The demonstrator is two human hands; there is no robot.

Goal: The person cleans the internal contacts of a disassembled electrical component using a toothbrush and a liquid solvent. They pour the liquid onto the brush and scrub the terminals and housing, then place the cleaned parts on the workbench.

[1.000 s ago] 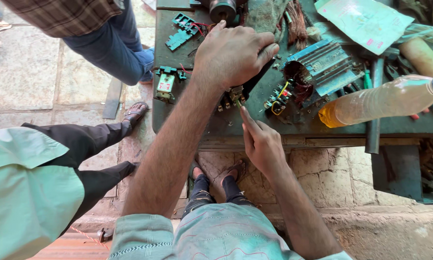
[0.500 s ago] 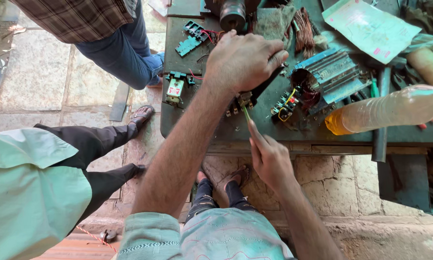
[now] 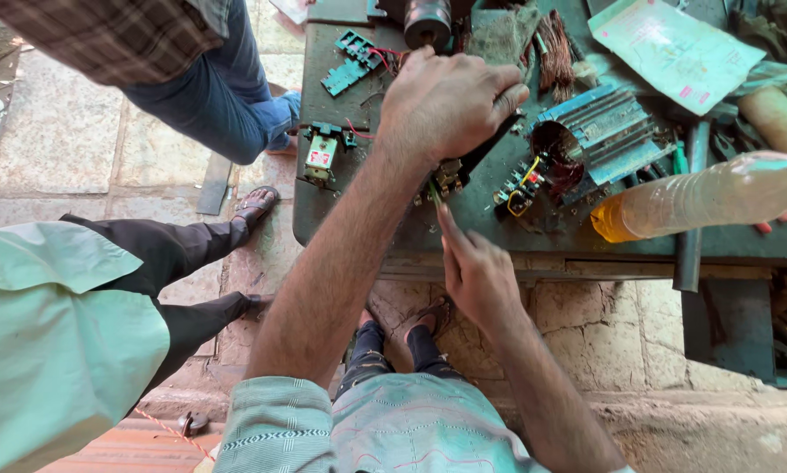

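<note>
Both hands at a small switch part on the front edge of the desk.

Left hand (image 3: 450, 105) closed around a dark-handled tool (image 3: 485, 149) and pressing down over the switch part (image 3: 446, 180), which sits on the green desk (image 3: 367, 219) near its front edge. Right hand (image 3: 477, 271) just below, index finger extended and touching the part from the front, remaining fingers loosely curled, gripping nothing visible. Finned motor housing (image 3: 599, 131) with coloured wires just right of the part; plastic bottle (image 3: 700, 197) of amber liquid lying on its side further right. Second switch unit (image 3: 322, 158) left of the part, green plastic piece (image 3: 350, 66) behind it. Paper sheet (image 3: 674, 48) at far right corner. Two bystanders standing at left on stone floor (image 3: 78, 149).
</note>
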